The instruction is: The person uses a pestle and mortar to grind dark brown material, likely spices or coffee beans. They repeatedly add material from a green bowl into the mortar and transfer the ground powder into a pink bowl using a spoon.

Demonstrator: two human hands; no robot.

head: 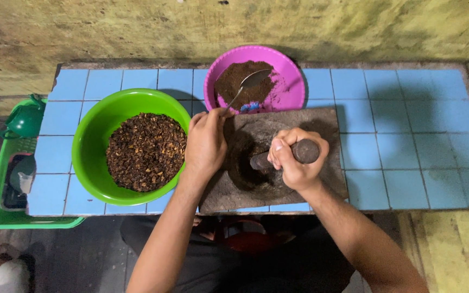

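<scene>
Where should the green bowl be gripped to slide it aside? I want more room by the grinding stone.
Probably the green bowl is best taken by its bare rim on the far-left side, coming from the left: the left hand crowds the right edge beside the grinding stone. The rim flares wide and the bowl sits upright, filled with dark coarse bits, so keep it level.

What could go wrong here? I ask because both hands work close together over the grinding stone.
1. The left hand holding the metal spoon sits right beside the dark stone pestle in the right hand; a slip might pinch fingers.
2. The flat grey grinding stone reaches the tiled counter's front edge; hard pushes might shift it.
3. The spoon could flick brown powder off the shallow pink plastic bowl.
</scene>
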